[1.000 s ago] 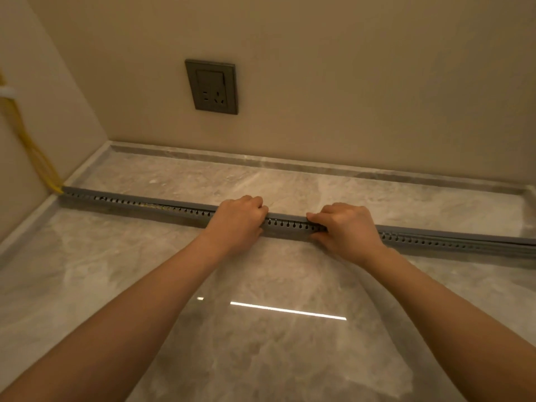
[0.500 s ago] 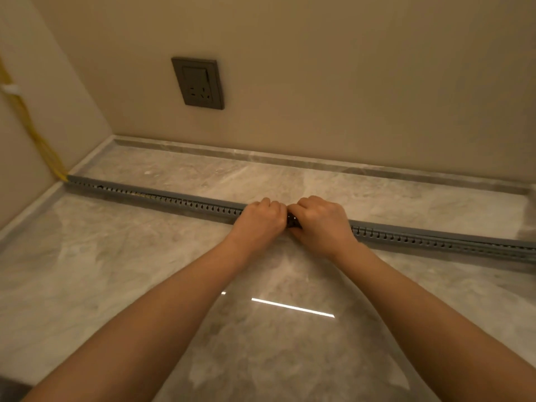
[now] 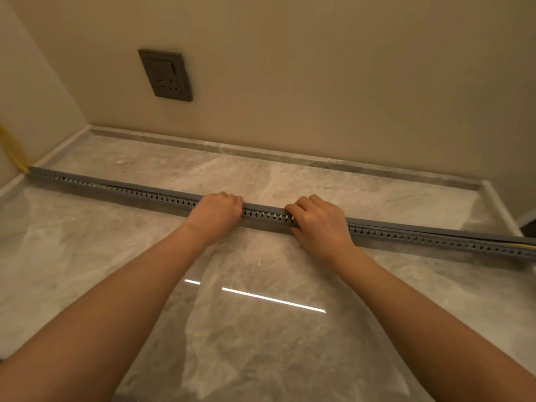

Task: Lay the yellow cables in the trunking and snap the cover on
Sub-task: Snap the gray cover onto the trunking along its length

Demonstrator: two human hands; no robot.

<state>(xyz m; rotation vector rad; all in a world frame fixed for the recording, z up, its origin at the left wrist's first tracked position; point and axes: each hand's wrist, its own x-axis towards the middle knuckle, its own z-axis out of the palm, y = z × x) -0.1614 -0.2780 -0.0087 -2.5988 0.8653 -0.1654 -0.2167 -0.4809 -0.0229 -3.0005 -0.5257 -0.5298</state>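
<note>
A long grey slotted trunking (image 3: 139, 193) runs across the marble floor from the left wall to the right edge of view, with its grey cover (image 3: 264, 206) on top. My left hand (image 3: 216, 211) and my right hand (image 3: 317, 220) are both curled over the trunking near its middle, a short gap between them, fingers wrapped over the cover. Yellow cables (image 3: 13, 153) come down the left wall into the trunking's left end. At the far right a bit of yellow cable (image 3: 522, 244) shows where the cover sits slightly raised.
A dark wall socket (image 3: 166, 75) sits on the beige back wall above the floor. A marble skirting (image 3: 261, 153) lines the back wall and both sides. The polished floor (image 3: 261, 329) reflects a strip light in front of me.
My hands came together at the trunking's middle half a second ago and have now spread apart again, the right one sliding right. The view has shifted to the right.
</note>
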